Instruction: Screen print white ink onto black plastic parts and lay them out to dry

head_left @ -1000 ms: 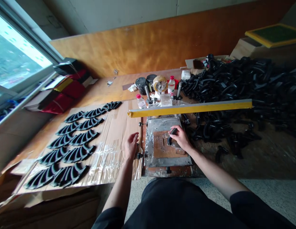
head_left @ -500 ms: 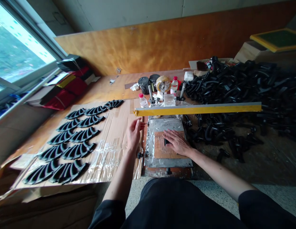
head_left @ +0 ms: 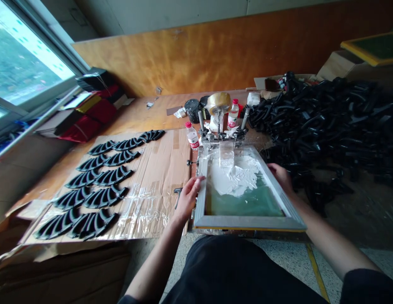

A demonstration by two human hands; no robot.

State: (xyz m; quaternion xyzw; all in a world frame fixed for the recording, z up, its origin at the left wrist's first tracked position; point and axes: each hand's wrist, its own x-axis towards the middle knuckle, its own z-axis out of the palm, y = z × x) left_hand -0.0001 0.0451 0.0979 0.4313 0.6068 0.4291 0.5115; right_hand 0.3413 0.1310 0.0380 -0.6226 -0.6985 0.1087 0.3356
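Note:
A silver screen frame point(head_left: 247, 222) with green mesh lies lowered over the base plate, white paste point(head_left: 234, 179) spread on its back part. My left hand point(head_left: 190, 195) is closed on the frame's left edge, fingertips at the rim. On the opposite side my right hand point(head_left: 281, 177) grips the right edge, its fingers partly hidden by the frame. A clear block point(head_left: 226, 155) stands in the paste near the hinge clamps point(head_left: 220, 136). The plate and the small black piece are hidden under the frame.
Rows of black curved parts point(head_left: 110, 196) lie on cardboard point(head_left: 165, 169) at the left. A large heap of black parts point(head_left: 323, 122) fills the right. Bottles point(head_left: 192, 136), a black tub point(head_left: 192, 110) and a tape roll point(head_left: 219, 103) stand behind the frame.
The frame, raised before, has swung down over the plate. My right hand has left the plate and moved right to the frame's edge; my left hand has closed on the left edge.

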